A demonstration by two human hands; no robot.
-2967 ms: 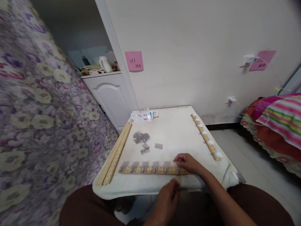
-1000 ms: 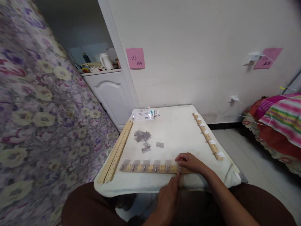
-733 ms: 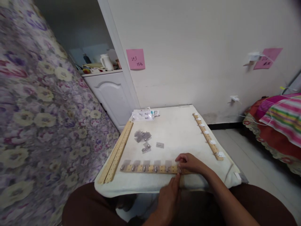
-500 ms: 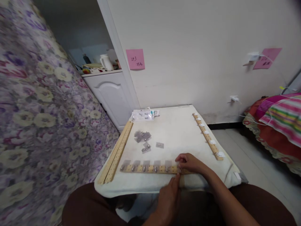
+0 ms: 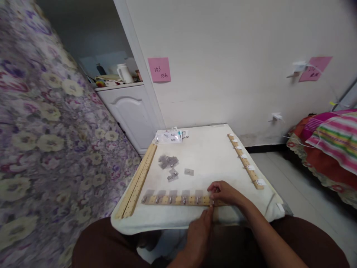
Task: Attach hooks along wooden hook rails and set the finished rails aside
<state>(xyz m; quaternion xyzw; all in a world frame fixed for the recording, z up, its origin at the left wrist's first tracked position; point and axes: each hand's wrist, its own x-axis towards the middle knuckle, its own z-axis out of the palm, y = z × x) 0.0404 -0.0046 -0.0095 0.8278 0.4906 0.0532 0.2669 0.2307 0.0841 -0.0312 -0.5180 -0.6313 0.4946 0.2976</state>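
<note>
A wooden pegboard strip (image 5: 178, 200) lies along the near edge of a small white table (image 5: 206, 156), with several small metal clips and clear bags fixed along it. My right hand (image 5: 224, 193) rests on the strip's right end, fingers curled down onto it. My left hand (image 5: 200, 230) comes up from below the table edge, its fingertips pinched at a small metal piece (image 5: 212, 203) on the strip, right by my right thumb.
Two more wooden strips (image 5: 136, 182) lie along the table's left side, another with white tags (image 5: 245, 162) on the right. Loose little bags (image 5: 168, 162) and a packet (image 5: 168, 137) sit mid-table. A floral cloth (image 5: 41, 149) hangs left, a striped bed cover (image 5: 331, 137) right.
My left hand has risen from below the table edge up to the strip, meeting my right hand at the small metal piece. My right hand has stayed in place.
</note>
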